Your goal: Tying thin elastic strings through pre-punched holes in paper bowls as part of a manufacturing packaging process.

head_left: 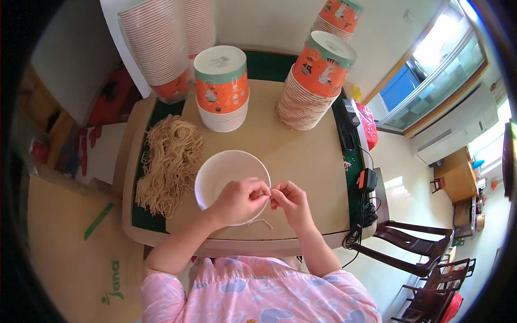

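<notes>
A white paper bucket (221,167) stands upright at the table's middle, its open mouth facing up. Over its right rim my two hands meet fingertip to fingertip. My left hand (240,198) reaches across the mouth, thumb and fingers pinched on a thin beige cord. My right hand (291,202), just outside the rim, is closed in a pinch at the same spot; the bit of cord between them is mostly hidden by the fingers. A loose length of cord (262,221) curls on the table by the bucket's near side. Left of the bucket lies a tangled heap of beige cords (168,161).
Upside-down stacks of orange-and-white paper buckets, a left stack (222,91) and a right stack (312,81), stand at the back. More wrapped bucket stacks (156,48) are at the far left. Black cables and an adapter (367,180) lie along the right edge, near a dark chair (409,242).
</notes>
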Available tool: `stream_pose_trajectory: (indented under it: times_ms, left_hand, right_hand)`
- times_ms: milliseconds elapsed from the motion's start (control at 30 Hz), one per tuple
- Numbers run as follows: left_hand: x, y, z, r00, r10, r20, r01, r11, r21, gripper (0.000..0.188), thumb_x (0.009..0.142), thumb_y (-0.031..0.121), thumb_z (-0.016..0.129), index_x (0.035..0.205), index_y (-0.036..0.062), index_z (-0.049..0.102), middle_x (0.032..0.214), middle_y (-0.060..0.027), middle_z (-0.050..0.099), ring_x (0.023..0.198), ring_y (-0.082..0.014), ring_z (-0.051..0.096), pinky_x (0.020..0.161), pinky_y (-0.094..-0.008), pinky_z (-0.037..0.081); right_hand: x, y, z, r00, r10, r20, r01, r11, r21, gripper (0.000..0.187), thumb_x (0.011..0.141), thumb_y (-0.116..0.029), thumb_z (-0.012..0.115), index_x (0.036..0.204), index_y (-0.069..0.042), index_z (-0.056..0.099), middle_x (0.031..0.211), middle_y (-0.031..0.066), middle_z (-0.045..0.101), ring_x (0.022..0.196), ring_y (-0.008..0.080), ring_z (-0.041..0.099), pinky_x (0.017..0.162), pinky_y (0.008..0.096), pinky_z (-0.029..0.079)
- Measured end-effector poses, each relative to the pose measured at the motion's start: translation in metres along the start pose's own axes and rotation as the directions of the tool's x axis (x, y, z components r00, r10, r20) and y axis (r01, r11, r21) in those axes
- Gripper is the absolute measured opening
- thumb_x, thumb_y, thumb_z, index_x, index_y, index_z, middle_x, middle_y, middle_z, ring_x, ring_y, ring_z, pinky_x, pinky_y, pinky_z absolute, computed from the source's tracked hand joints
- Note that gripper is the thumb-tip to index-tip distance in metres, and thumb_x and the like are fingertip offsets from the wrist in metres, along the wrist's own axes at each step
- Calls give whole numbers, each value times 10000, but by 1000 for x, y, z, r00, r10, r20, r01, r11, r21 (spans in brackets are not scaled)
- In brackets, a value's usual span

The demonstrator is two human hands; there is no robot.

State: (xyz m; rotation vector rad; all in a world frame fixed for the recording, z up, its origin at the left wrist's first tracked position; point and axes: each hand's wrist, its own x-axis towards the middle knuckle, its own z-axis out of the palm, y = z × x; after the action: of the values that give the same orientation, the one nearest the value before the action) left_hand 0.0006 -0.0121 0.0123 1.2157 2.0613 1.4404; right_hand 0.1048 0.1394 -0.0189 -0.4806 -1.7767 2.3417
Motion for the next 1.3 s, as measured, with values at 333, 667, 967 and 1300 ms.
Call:
stream_pose_trajectory:
  times_ms: [333, 667, 967, 1300]
  left_hand:
    - [-5, 6, 6, 985, 172, -30, -156, 942, 298, 42, 789, 110, 665, 786, 106, 623, 720, -58, 566, 593, -266, 597, 523, -383, 477]
    - [-5, 8, 8, 993, -78, -89, 83, 995, 49, 47, 789, 71, 683, 800, 46, 644, 729, -69, 603, 599, -197, 605, 559, -313, 488]
    - [-6, 10, 7, 983, -121, -140, 132, 989, 69, 69, 775, 59, 680, 817, 46, 627, 710, -65, 595, 593, -177, 596, 554, -306, 478]
    - [-7, 10, 19, 955, -13, -297, 83, 971, 225, 113, 757, 49, 690, 822, 82, 604, 796, -54, 572, 635, -212, 618, 565, -343, 498]
  right_hand:
    - [-1, 6, 2, 999, 6, -52, -5, 1000, 16, 136, 920, -130, 616, 875, -2, 618, 709, -2, 576, 630, 67, 508, 566, 209, 403]
    - [-5, 12, -2, 998, -36, 57, 32, 996, 81, 136, 912, -75, 616, 1006, 13, 659, 800, -12, 565, 700, 68, 504, 621, 217, 411]
    - [-3, 19, 3, 988, -151, -36, 145, 982, -124, 59, 902, -37, 619, 938, -2, 650, 841, -3, 549, 711, 60, 516, 624, 204, 420]
    - [-3, 11, 5, 996, -88, -28, 86, 995, -58, 97, 931, -91, 590, 937, -5, 633, 764, -15, 586, 688, 51, 521, 630, 198, 432]
